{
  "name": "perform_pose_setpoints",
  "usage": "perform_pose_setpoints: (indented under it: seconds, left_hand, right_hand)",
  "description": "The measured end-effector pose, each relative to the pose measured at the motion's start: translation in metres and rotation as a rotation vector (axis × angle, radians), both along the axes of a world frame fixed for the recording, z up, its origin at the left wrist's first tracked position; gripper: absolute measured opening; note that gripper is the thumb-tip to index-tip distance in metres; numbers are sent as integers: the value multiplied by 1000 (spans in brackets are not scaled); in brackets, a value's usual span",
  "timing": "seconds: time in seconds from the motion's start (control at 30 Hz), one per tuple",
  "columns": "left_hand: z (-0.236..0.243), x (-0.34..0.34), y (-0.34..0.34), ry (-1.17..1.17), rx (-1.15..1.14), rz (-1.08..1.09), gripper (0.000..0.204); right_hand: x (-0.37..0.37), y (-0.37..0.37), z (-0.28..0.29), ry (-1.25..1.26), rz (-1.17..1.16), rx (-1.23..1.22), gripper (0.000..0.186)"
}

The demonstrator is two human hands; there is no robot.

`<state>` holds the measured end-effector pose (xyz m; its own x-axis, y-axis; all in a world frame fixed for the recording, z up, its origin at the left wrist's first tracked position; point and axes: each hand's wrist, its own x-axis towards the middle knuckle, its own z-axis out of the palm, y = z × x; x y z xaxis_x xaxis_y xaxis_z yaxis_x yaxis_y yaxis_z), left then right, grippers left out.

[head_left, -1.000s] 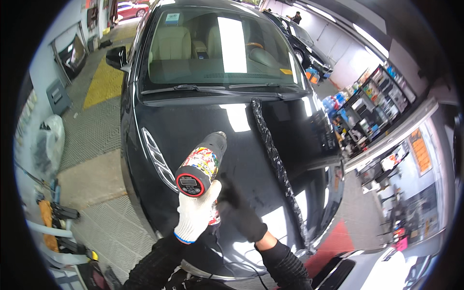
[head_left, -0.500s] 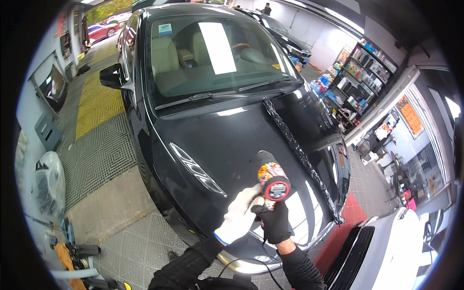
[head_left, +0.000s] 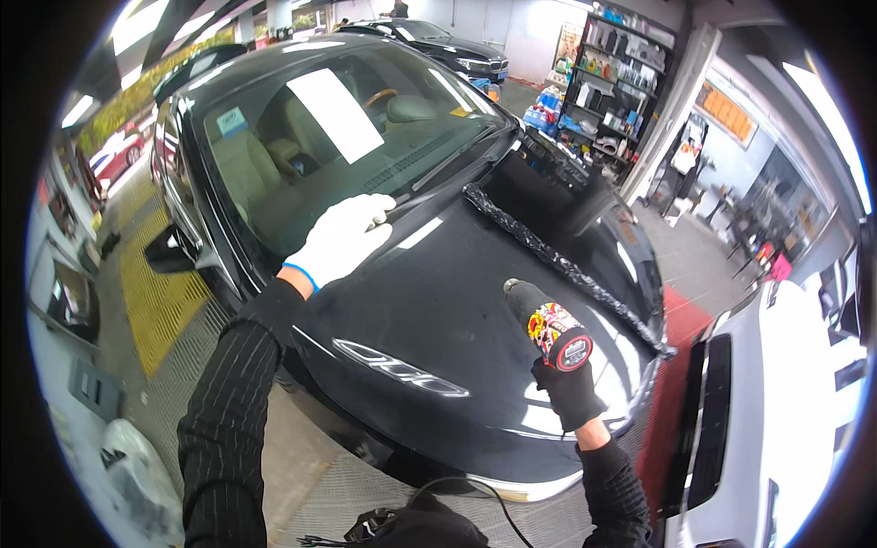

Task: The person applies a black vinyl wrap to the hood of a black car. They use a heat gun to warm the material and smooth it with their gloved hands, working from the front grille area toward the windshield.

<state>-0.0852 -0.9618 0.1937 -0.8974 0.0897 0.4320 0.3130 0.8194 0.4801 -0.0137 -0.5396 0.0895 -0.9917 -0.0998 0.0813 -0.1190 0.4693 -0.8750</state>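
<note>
Hands well apart: right hand (head_left: 568, 395), black-gloved, grips a heat gun (head_left: 554, 332) right of centre; white-gloved left hand (head_left: 340, 239), empty, loosely spread left of centre, contact unclear. Below, the black car hood (head_left: 425, 306); across it, a crumpled black strip (head_left: 551, 255). Looks like heating; next move calls for careful aim.

Label (head_left: 231, 122) on windshield (head_left: 320, 173), orange sign (head_left: 727, 114) on wall (head_left: 738, 160), screen (head_left: 574, 350) on heat gun (head_left: 550, 326): print illegible.
</note>
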Motion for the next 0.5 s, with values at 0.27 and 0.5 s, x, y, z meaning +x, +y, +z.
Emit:
perform_pose_setpoints:
  seconds: [0.27, 0.5]
  left_hand:
    - [2, -121, -19, -173, -326, -175, 43]
    - [-77, -251, -23, -163, -353, -398, 52]
  right_hand:
    - [-21, -38, 30, -139, -9, -34, 36]
    - [-27, -103, 95, -297, -132, -208, 29]
